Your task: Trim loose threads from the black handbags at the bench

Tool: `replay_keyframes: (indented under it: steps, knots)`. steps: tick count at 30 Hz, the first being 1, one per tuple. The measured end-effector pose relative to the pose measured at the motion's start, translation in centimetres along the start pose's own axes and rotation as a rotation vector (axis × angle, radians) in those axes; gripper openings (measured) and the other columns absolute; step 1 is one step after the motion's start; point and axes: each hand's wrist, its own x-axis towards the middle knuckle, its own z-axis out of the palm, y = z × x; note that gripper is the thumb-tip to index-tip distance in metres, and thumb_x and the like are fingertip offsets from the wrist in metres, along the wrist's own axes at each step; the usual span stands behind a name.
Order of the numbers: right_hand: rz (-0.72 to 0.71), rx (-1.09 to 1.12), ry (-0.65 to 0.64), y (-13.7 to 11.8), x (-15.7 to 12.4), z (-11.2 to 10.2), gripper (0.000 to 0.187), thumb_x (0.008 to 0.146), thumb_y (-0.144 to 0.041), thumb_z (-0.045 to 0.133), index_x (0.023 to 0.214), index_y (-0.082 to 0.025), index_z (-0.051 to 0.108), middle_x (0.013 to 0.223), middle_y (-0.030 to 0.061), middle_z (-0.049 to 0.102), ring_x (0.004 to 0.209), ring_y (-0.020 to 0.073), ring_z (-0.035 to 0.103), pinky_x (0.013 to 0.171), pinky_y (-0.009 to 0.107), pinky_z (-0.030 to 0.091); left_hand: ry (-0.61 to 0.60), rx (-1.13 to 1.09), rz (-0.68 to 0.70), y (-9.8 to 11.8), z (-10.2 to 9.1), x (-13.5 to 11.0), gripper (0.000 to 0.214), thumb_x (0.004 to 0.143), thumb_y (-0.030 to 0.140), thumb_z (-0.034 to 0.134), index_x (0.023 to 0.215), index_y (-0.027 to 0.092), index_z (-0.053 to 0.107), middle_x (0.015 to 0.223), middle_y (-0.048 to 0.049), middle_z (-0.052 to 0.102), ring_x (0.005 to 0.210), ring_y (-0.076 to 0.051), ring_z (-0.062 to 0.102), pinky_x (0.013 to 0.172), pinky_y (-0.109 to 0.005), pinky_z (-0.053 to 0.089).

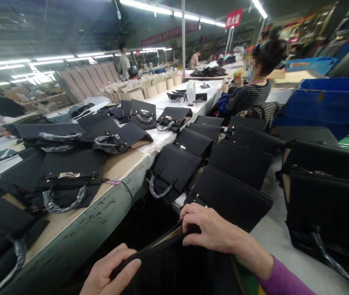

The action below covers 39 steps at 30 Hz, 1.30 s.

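Note:
A black handbag (168, 266) is held low in front of me, its top edge running between my two hands and a strip of tan lining showing at the opening. My left hand (109, 266) grips the near left end of that edge, thumb on this side and fingers over the far side. Farther along, my right hand (207, 229) pinches the edge with curled fingers. Just beyond it lies another black handbag (223, 196) with small gold hardware. The lower part of the held bag runs out of view.
Black handbags with plastic-wrapped handles (65, 200) cover the left worktable (107, 229). More black bags (328, 205) lie on the white surface at right. A person in a striped top (254, 96) sits ahead. Large blue bins (331, 102) stand to the right. A dark gap separates the tables.

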Motion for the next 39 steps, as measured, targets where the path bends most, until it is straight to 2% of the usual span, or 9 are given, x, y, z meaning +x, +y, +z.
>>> replay_keyframes:
  steps: [4, 10, 12, 15, 19, 27, 34, 39]
  knots:
    - [0.045, 0.027, -0.018, -0.2, 0.1, -0.2, 0.019, 0.082, -0.039, 0.074, 0.08, -0.022, 0.068, 0.109, 0.0015, 0.063, 0.095, 0.0185, 0.061, 0.083, 0.031, 0.045, 0.025, -0.058, -0.098, 0.8, 0.0, 0.0, 0.028, 0.088, 0.045, 0.059, 0.084, 0.022, 0.074, 0.077, -0.0007, 0.066, 0.073, -0.017, 0.063, 0.063, -0.019, 0.051]
    - [0.05, 0.049, -0.033, -0.4, 0.2, -0.2, 0.023, 0.088, -0.044, 0.066, 0.084, -0.022, 0.07, 0.112, 0.0023, 0.063, 0.096, 0.0197, 0.06, 0.085, 0.033, 0.045, 0.059, -0.095, -0.155, 1.1, 0.2, -0.2, 0.028, 0.087, 0.046, 0.06, 0.083, 0.021, 0.072, 0.076, -0.0002, 0.063, 0.074, -0.017, 0.062, 0.068, -0.021, 0.049]
    - [0.065, 0.112, -0.003, -0.3, 0.2, -0.1, 0.018, 0.086, -0.039, 0.069, 0.082, -0.022, 0.068, 0.11, 0.0008, 0.062, 0.095, 0.0179, 0.06, 0.085, 0.03, 0.045, 0.079, -0.114, -0.183, 1.2, 0.2, -0.3, 0.027, 0.086, 0.046, 0.061, 0.084, 0.021, 0.071, 0.077, -0.0005, 0.064, 0.076, -0.018, 0.061, 0.068, -0.021, 0.049]
    - [0.08, 0.224, 0.025, 0.0, 0.2, 0.0, 0.013, 0.081, -0.028, 0.076, 0.077, -0.022, 0.065, 0.109, -0.002, 0.061, 0.095, 0.0153, 0.06, 0.085, 0.026, 0.044, 0.023, -0.148, -0.194, 1.4, 0.1, -0.2, 0.027, 0.086, 0.046, 0.06, 0.087, 0.021, 0.07, 0.08, -0.0007, 0.066, 0.076, -0.018, 0.061, 0.067, -0.021, 0.048]
    - [0.092, 0.327, 0.034, 0.3, 0.2, 0.0, 0.014, 0.082, -0.026, 0.074, 0.074, -0.021, 0.064, 0.105, -0.0023, 0.063, 0.092, 0.0148, 0.061, 0.084, 0.025, 0.044, -0.006, -0.199, -0.217, 1.7, 0.0, 0.0, 0.028, 0.087, 0.047, 0.059, 0.086, 0.021, 0.07, 0.079, 0.0001, 0.067, 0.075, -0.016, 0.062, 0.068, -0.02, 0.047]
    - [0.269, 0.248, 0.182, -0.1, 0.1, 0.8, 0.017, 0.081, -0.027, 0.07, 0.069, -0.02, 0.061, 0.081, -0.0024, 0.07, 0.077, 0.0168, 0.063, 0.073, 0.027, 0.044, 0.025, -0.278, -0.22, 1.8, 0.1, -0.1, 0.026, 0.085, 0.045, 0.063, 0.083, 0.021, 0.072, 0.074, 0.0007, 0.066, 0.072, -0.016, 0.062, 0.066, -0.02, 0.046]
    - [0.342, 0.252, 0.212, -0.4, 0.0, 1.3, 0.02, 0.077, -0.026, 0.071, 0.061, -0.02, 0.06, 0.087, -0.0021, 0.074, 0.08, 0.0182, 0.065, 0.074, 0.028, 0.043, 0.014, -0.264, -0.24, 2.0, 0.1, 0.0, 0.028, 0.086, 0.046, 0.061, 0.085, 0.021, 0.071, 0.078, 0.0002, 0.07, 0.076, -0.018, 0.064, 0.07, -0.021, 0.048]
    - [0.42, 0.241, 0.248, -0.6, -0.2, 1.6, 0.02, 0.079, -0.033, 0.069, 0.063, -0.022, 0.063, 0.081, -0.0011, 0.074, 0.078, 0.02, 0.066, 0.072, 0.03, 0.043, 0.006, -0.276, -0.235, 1.8, 0.2, -0.1, 0.027, 0.087, 0.046, 0.061, 0.087, 0.022, 0.072, 0.079, 0.0007, 0.07, 0.076, -0.017, 0.065, 0.069, -0.02, 0.047]
